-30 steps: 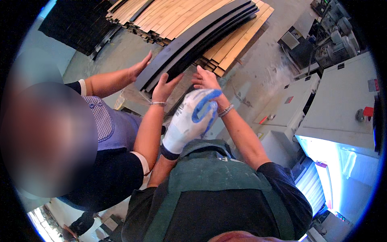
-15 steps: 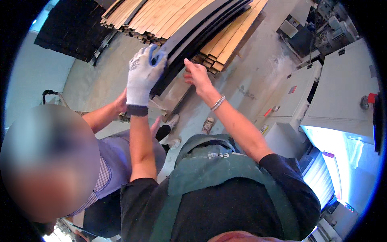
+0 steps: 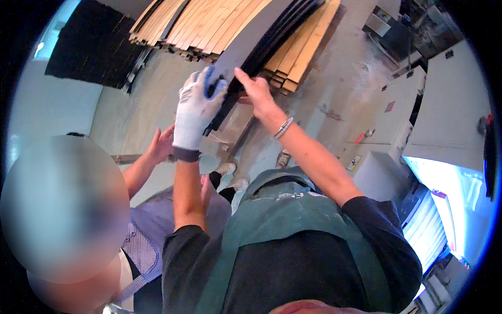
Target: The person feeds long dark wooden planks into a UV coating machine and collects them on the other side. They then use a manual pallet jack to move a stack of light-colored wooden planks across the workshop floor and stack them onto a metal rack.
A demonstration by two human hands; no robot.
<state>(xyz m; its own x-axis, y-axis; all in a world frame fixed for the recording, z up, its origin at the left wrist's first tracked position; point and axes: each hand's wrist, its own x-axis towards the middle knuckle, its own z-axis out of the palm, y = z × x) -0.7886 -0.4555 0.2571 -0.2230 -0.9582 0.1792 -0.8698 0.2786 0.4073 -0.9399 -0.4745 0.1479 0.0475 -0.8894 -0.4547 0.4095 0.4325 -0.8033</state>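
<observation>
A stack of long dark strips (image 3: 251, 39) reaches from the top of the view down toward me, grey on its upper face and black along its sides. My left hand (image 3: 200, 107), in a white glove with blue fingertips, is closed around the left edge near the close end. At the right edge, my bare right hand (image 3: 254, 93) has its thumb on the grey face and its other fingers bent at the side, partly hidden. A bracelet circles my right wrist.
Wooden strips (image 3: 209, 29) lie piled behind the dark stack, with more wooden strips (image 3: 298, 47) to its right. A co-worker's hand (image 3: 163, 144) is close to my left wrist. Grey machine cabinets (image 3: 389, 112) stand at right, a black sheet-like stack (image 3: 91, 47) at far left.
My right hand has come onto the dark strips from just beside them. My left hand has shifted slightly right and down along the edge. The co-worker's hand now shows more open.
</observation>
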